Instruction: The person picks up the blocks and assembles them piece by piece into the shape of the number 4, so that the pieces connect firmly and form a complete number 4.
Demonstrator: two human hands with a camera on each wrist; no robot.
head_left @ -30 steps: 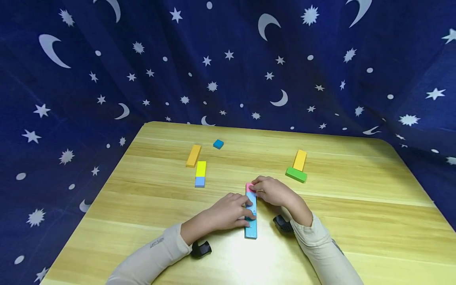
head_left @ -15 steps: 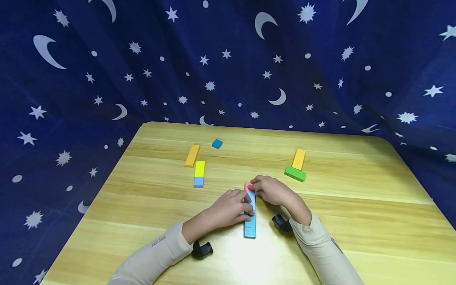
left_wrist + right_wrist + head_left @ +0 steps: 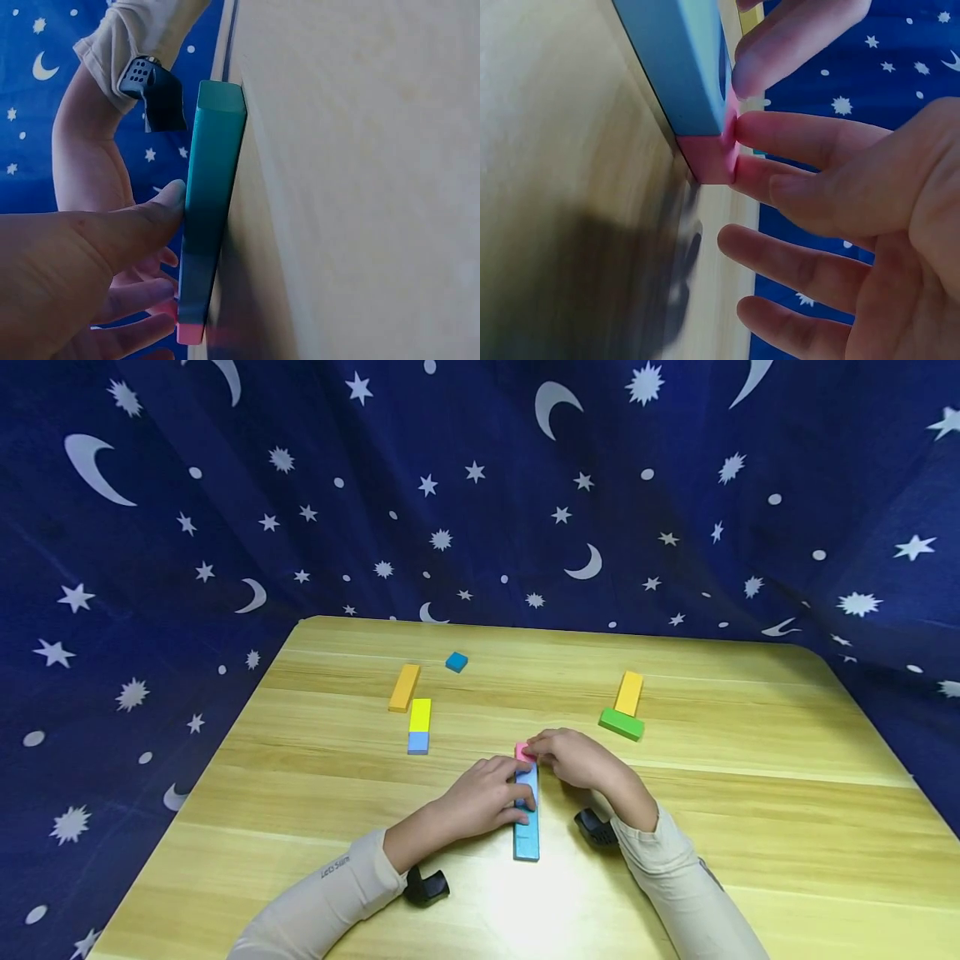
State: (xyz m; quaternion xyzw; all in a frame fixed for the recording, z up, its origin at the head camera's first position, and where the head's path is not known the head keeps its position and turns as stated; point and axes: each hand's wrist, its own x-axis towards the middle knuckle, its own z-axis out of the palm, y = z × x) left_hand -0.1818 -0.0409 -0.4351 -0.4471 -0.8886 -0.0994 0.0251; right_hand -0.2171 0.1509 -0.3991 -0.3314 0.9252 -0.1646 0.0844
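Note:
Three blocks lie end to end in a row: a teal block (image 3: 527,845) nearest the person, a light blue block (image 3: 529,777) in the middle, and a pink block (image 3: 521,750) at the far end. My left hand (image 3: 480,797) spans the row from the left, its fingertips resting on the light blue and teal tops; in the left wrist view its thumb (image 3: 150,225) lies against the teal block. From the right, my right hand (image 3: 583,764) touches the pink block with its fingertips. The right wrist view has its lower fingers (image 3: 795,266) extended past the block's end.
Back left on the wooden table (image 3: 285,827) lie an orange block (image 3: 404,687), a yellow block (image 3: 421,715) touching a periwinkle one (image 3: 418,743), and a small blue block (image 3: 456,662). Another orange block (image 3: 628,693) meets a green block (image 3: 621,724) at the right. A star-patterned curtain (image 3: 495,435) hangs behind.
My left fingertips have slid slightly forward along the row, toward the pink end, uncovering more of the teal block. My right hand stays at the pink block.

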